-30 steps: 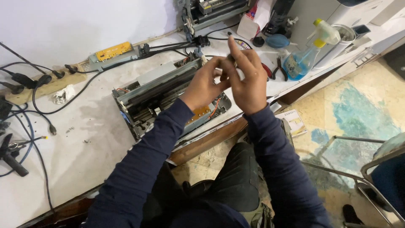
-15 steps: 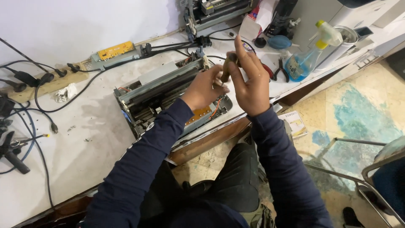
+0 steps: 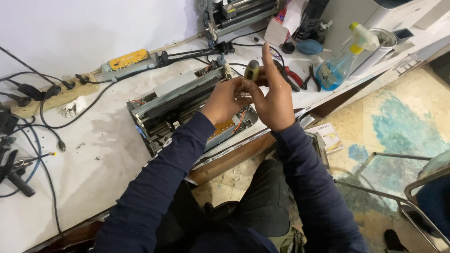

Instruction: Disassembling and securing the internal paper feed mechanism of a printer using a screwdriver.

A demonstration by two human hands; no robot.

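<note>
Both my hands meet above the right end of an opened grey printer mechanism (image 3: 178, 105) that lies on the white bench. My right hand (image 3: 274, 100) holds a small screwdriver with a yellow and black handle (image 3: 253, 70), its index finger pointing straight up. The fingertips of my left hand (image 3: 225, 99) pinch at the screwdriver's lower end, right against my right hand. Whatever sits at the tip is hidden by my fingers. An orange board and thin wires (image 3: 229, 125) show inside the mechanism below my hands.
A second printer mechanism (image 3: 239, 14) stands at the back. Red-handled pliers (image 3: 293, 77), a blue spray bottle (image 3: 337, 65) and a dark round lid (image 3: 309, 47) lie to the right. A power strip (image 3: 51, 96), a yellow circuit board (image 3: 127, 59) and black cables cover the left. A metal chair frame (image 3: 412, 192) stands at lower right.
My hands have closed in on each other and lowered slightly toward the mechanism. The right fingers have folded in, leaving the index up, and the screwdriver handle now shows above them.
</note>
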